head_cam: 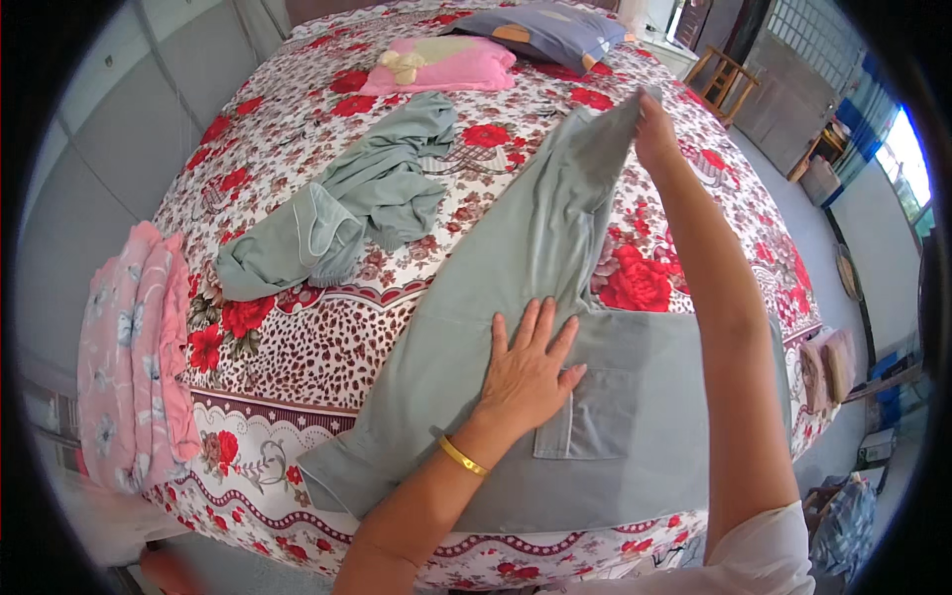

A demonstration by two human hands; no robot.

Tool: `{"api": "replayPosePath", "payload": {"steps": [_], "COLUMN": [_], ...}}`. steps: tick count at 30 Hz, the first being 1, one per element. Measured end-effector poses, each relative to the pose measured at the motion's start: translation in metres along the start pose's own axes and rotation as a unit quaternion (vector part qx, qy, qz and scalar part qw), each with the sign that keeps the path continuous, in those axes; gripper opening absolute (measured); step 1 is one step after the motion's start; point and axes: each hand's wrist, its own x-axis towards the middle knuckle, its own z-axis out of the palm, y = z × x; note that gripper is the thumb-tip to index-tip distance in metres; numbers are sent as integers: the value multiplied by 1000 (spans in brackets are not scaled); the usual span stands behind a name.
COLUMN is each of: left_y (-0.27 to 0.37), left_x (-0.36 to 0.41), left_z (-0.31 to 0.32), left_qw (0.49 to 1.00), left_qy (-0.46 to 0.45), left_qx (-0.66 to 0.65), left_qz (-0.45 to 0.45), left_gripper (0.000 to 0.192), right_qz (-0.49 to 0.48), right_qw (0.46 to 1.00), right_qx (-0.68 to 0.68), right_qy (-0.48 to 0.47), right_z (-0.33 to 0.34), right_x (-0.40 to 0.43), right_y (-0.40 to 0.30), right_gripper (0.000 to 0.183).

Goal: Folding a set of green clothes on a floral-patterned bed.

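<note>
A grey-green garment with a patch pocket lies spread over the near part of a bed. My left hand presses flat on it, fingers spread, just beside the pocket; a gold-coloured bangle circles that wrist. My right hand grips the far end of a narrow part of the same garment, drawn out away from me and partly raised. A second grey-green garment lies crumpled on the bed, left of the spread one. Where the spread garment runs beneath my right forearm, part of it is hidden.
The floral bedspread covers the bed. Folded pink flowered cloth sits at its left edge. A pink pillow and a grey-blue pillow lie at the far end. Folded cloths rest at the right edge; a wooden chair stands beyond.
</note>
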Motion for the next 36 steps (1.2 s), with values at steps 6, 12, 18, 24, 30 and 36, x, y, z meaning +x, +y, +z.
{"api": "replayPosePath", "payload": {"steps": [6, 12, 18, 24, 30, 36], "left_y": [-26, -56, -71, -85, -108, -104], "left_x": [6, 1, 0, 24, 53, 44], "left_z": [6, -8, -34, -35, -25, -16], "left_qw": [983, 647, 447, 502, 548, 652], "left_qy": [71, 153, 45, 19, 68, 206], "left_qx": [-167, -706, -854, -809, -724, -539], "left_qz": [-33, -244, -264, -305, -414, -492], "left_gripper": [45, 41, 55, 44, 33, 35], "right_qz": [56, 112, 175, 275, 325, 239], "right_qw": [867, 787, 840, 927, 931, 935], "right_qx": [473, 512, 174, 62, -82, -250], "right_qy": [-150, -325, -484, -246, -142, -79], "right_z": [-20, -76, -106, -93, -34, -2], "right_x": [-119, -319, -423, -362, -270, -245], "right_y": [-156, -184, -161, -120, -74, -29], "right_gripper": [38, 30, 23, 21, 26, 27]}}
